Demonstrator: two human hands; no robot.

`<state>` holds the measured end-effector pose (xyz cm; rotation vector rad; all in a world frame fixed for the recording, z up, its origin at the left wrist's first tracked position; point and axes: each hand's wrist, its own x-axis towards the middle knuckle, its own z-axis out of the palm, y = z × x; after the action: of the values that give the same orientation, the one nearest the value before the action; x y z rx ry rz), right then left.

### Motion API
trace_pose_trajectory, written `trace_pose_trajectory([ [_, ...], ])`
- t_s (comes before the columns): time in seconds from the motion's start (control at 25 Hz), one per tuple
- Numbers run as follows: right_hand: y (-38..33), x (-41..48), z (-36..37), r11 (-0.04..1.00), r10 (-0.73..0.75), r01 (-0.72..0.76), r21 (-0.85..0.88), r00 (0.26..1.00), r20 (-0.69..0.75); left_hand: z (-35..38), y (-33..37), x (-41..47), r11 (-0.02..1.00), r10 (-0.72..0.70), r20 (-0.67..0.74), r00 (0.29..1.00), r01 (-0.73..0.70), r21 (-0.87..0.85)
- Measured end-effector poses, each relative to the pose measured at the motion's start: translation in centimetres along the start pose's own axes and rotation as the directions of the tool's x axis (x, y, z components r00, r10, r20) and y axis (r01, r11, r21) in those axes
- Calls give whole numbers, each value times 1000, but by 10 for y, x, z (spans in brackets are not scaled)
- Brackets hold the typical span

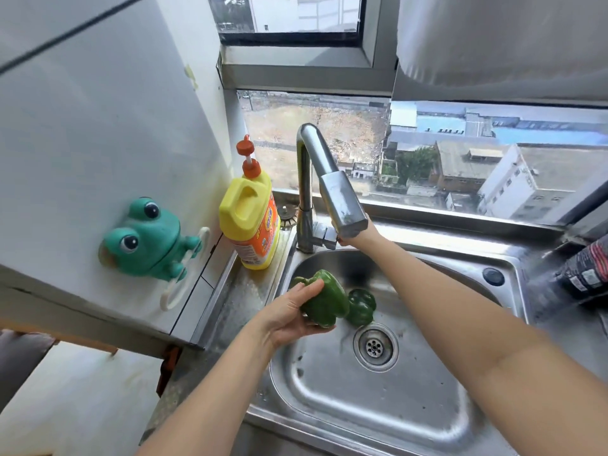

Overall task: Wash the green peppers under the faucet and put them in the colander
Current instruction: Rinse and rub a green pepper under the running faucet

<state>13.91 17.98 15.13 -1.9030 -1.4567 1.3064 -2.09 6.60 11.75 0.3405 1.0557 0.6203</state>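
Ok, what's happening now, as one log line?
left hand: holds green bell pepper over steel sink | right hand: at chrome faucet lever | second green pepper: lying in sink

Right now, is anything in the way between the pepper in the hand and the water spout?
Mostly no. The left hand holds the green pepper over the sink, with open air up to the faucet spout. Only the right hand, reaching to the faucet handle, sits just beneath the spout's end.

We face a wide window (427,153) with daylight and rooftops beyond; a white wall (98,126) stands at our left. On it we see a green frog figure (148,238); a yellow bottle (250,225) stands on the steel counter (237,291) below
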Motion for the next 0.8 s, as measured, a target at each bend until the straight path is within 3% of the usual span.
trace_pose_trajectory([
  [0.2, 26, 10, 1, 947, -7, -34, 319, 992, 129, 0, 1, -1, 996, 12, 76, 997, -19, 86],
  [0.36, 27, 1, -1, 938, 36, -88, 335, 986, 160, 2, -2, 3, 998, 8, 145, 989, -17, 56],
  [0.48, 40, -16, 7, 944, 140, -191, 268, 971, 196, 11, -7, 0, 1000, -18, 45, 999, 17, 22],
  [0.56, 50, -46, 22, 915, 187, -244, 320, 962, 199, 17, -12, 5, 999, -22, -56, 998, 20, -39],
  [0.68, 61, -89, 51, 954, 11, -35, 297, 996, 85, 32, -19, 10, 971, -88, -128, 988, 56, -234],
  [0.8, 73, -106, 71, 954, -231, 264, 143, 950, -212, 45, -25, 10, 934, -182, -121, 976, 133, -331],
])
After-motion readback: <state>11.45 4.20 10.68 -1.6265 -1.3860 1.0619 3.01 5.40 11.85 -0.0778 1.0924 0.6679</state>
